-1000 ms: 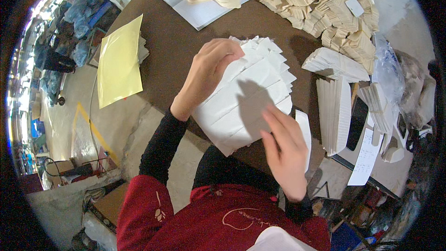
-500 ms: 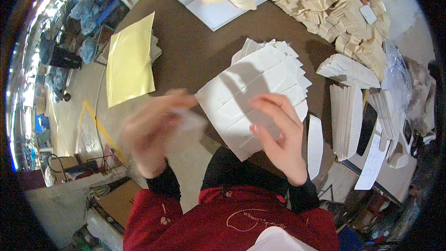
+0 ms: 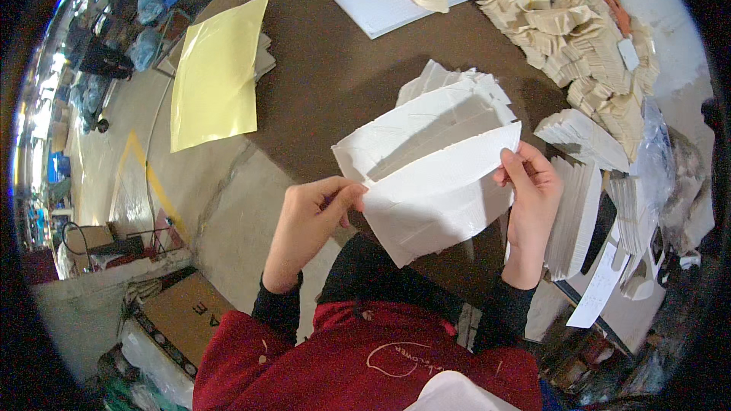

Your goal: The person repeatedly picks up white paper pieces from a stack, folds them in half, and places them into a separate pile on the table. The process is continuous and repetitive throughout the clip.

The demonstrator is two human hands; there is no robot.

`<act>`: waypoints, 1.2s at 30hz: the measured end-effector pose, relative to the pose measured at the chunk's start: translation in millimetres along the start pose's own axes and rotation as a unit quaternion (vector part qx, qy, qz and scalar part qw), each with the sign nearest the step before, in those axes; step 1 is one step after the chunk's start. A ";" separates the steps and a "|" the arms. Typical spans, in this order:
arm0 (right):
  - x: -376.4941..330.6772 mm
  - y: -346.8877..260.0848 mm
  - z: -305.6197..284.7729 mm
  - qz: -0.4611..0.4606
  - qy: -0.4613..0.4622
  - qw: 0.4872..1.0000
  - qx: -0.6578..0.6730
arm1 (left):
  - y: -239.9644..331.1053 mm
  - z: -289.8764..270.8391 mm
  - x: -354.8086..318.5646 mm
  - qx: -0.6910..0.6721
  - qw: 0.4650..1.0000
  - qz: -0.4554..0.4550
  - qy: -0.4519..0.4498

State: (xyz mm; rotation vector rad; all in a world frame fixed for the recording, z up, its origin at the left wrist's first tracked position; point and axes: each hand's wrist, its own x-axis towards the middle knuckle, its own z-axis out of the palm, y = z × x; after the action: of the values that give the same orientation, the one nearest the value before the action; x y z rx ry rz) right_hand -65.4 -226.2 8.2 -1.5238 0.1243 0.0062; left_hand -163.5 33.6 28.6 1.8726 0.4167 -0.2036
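Stretched between my two hands is a white curved strip (image 3: 449, 158), thin like cloth or paper; I cannot tell which. My left hand (image 3: 316, 217) pinches its left end and my right hand (image 3: 535, 192) pinches its right end, thumb on top. Directly below the strip lies a fanned stack of white pieces (image 3: 438, 221), overlapping in rows near the table's front edge. The strip covers part of that stack; whether it touches the stack is unclear.
A yellow sheet (image 3: 221, 72) lies on the brown table (image 3: 320, 91) at left. An open notebook (image 3: 365, 11) with cream pieces sits at the back. Cream bundles (image 3: 579, 38) heap at back right. White bundles (image 3: 575, 217) and a written paper slip (image 3: 600, 287) are on the right.
My left hand, blurred before, has come to the strip's left end. My right hand has moved right, off the stack, and grips the other end. The view has shifted slightly.
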 end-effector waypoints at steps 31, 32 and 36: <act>9.2 24.9 19.4 -0.228 0.088 0.922 -0.301 | -20.0 45.8 5.9 0.118 0.972 0.080 0.187; 10.3 24.7 19.7 -0.211 0.077 0.926 -0.302 | -20.3 45.9 6.3 0.118 0.973 0.070 0.186; 14.2 20.9 20.1 -0.178 0.066 0.931 -0.313 | -20.5 46.1 7.5 0.108 0.970 0.100 0.194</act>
State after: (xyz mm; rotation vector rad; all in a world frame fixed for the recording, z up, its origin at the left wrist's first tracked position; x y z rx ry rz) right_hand -51.4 -206.2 -12.9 -2.1687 -0.0590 -0.3791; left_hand -161.5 -2.4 -7.4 2.1592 0.4806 0.2693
